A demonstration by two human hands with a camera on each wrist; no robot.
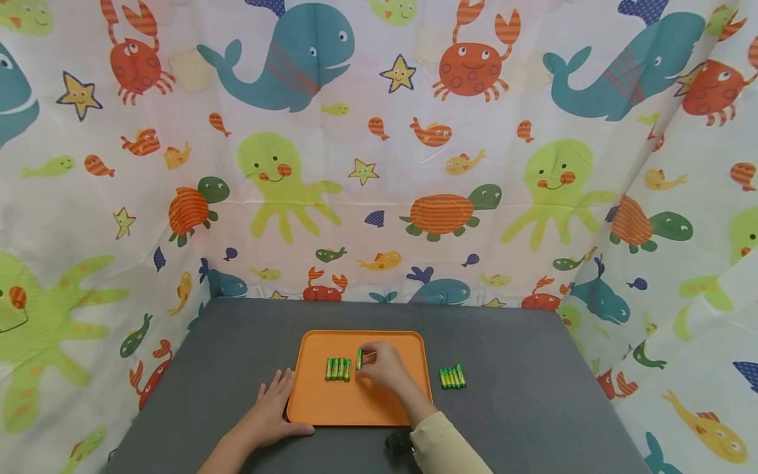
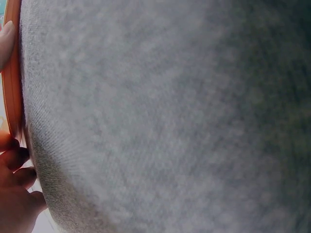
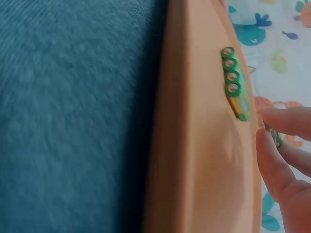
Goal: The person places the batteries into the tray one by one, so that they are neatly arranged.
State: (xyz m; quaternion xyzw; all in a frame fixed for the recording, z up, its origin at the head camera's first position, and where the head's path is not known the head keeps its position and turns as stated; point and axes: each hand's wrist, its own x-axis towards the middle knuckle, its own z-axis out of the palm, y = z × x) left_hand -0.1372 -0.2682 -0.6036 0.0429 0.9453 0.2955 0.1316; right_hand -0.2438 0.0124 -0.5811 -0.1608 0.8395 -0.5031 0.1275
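Observation:
My right hand pinches one green battery between thumb and fingertips above the orange tray. In the right wrist view that battery shows partly, between the fingers. Just left of it, a row of several green batteries lies side by side on the tray; their ends face the right wrist camera. My left hand rests at the tray's left front corner, fingers spread along the left side and thumb at the front edge. The left wrist view catches only parts of the hand beside the tray rim.
Right of the tray, another group of several green batteries lies on the grey table. A small black object sits by the right sleeve, in front of the tray. A curtain printed with sea animals closes off the back and sides.

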